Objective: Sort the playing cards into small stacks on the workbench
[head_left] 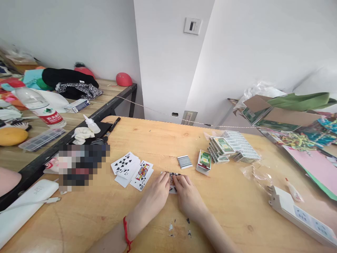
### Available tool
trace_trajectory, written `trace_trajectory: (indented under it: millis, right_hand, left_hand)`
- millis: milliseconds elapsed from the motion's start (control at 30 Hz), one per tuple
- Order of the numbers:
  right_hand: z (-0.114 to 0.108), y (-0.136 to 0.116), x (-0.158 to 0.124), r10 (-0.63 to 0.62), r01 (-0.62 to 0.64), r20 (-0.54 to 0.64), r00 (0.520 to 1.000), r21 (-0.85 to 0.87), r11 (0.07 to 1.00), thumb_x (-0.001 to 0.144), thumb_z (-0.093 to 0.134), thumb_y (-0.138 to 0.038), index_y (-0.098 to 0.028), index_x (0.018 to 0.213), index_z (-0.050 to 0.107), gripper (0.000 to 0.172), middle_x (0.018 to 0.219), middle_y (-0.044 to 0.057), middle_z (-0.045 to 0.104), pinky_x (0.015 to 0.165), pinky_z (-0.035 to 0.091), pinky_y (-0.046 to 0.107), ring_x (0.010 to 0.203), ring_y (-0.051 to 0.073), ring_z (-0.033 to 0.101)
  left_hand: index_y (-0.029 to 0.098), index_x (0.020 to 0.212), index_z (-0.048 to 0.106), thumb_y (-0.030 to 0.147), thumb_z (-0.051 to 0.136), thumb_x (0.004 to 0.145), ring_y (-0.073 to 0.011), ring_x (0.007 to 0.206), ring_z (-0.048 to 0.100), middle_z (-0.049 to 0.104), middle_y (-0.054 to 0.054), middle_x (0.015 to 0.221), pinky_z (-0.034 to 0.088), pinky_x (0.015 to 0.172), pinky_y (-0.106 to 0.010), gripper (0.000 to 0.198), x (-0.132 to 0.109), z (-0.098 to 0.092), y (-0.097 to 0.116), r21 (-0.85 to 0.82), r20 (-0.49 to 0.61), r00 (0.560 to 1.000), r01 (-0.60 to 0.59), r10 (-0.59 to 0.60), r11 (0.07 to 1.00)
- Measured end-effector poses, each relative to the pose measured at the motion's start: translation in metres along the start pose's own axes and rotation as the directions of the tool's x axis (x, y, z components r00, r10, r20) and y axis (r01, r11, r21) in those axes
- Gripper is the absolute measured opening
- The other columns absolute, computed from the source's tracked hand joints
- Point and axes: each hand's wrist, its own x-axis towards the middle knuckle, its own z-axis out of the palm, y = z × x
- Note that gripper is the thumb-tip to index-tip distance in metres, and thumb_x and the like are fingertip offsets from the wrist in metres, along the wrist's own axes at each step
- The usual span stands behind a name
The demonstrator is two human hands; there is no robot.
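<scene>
My left hand [155, 192] and my right hand [190, 196] meet at the middle of the wooden table. Fingers pressed together, both bear down on a playing card [172, 189] lying flat; the hands cover most of it, with a strip of its picture showing between them. To the left lie face-up playing cards [125, 165], fanned loosely, with a jack of spades [143, 170] at their right. Beyond my right hand is a face-down playing card or small stack [184, 162]. Beside it is a green card box [204, 159].
More card boxes [221, 145] and a wrapped block of boxes [243, 147] stand at the back right. A power strip [297, 212] and small glue bottle [294, 190] lie right. Dark and white scraps [171, 226] lie near me. A white power bank [28, 207] is left.
</scene>
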Motion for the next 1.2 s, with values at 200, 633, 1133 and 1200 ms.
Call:
trace_trajectory:
  millis: [200,633,1133,1200]
  right_hand:
    - [0.005,-0.005,0.004,0.056,-0.054,0.018,0.998,-0.08,0.995,0.072,0.042,-0.005,-0.011,0.124,0.041,0.052,0.115,0.013,0.049,0.09,0.04,0.037,0.106,0.024,0.042]
    - [0.017,0.003,-0.003,0.033,-0.067,-0.182,0.983,-0.182,0.981,0.081,0.046,-0.014,-0.02,0.108,0.058,0.03,0.112,0.007,0.06,0.095,0.034,0.04,0.113,0.025,0.046]
    - [-0.007,0.027,0.003,0.388,-0.261,-0.241,0.889,0.431,0.864,0.079,0.048,-0.024,-0.02,0.083,0.066,0.019,0.087,0.006,0.067,0.078,0.046,0.032,0.085,0.019,0.059]
    - [-0.008,0.026,0.014,0.332,-0.239,-0.196,0.923,0.385,0.891,0.078,0.049,-0.021,-0.021,0.082,0.068,0.019,0.084,0.005,0.068,0.077,0.045,0.03,0.084,0.019,0.058]
  left_hand:
    - [0.007,0.117,0.047,0.004,0.029,0.081,-0.0232,0.117,0.042,0.049,-0.014,0.124,0.035,0.097,-0.038,0.04,-0.001,0.001,-0.001,0.057,0.025,0.999,-0.049,0.048,0.997]
    - [0.017,0.118,0.047,0.01,0.028,0.085,-0.0198,0.114,0.045,0.052,-0.009,0.121,0.012,0.105,-0.049,0.038,-0.007,0.004,-0.001,0.033,0.009,0.997,0.076,-0.077,0.997]
    - [0.015,0.114,0.05,0.012,0.036,0.082,-0.022,0.113,0.043,0.052,-0.01,0.118,0.018,0.102,-0.045,0.035,-0.001,-0.006,0.001,0.055,0.025,0.999,0.022,-0.024,0.998]
    - [0.015,0.115,0.05,0.013,0.037,0.083,-0.0235,0.112,0.042,0.052,-0.01,0.118,0.022,0.1,-0.045,0.035,-0.001,-0.008,0.006,0.088,0.026,0.998,0.056,-0.059,0.994]
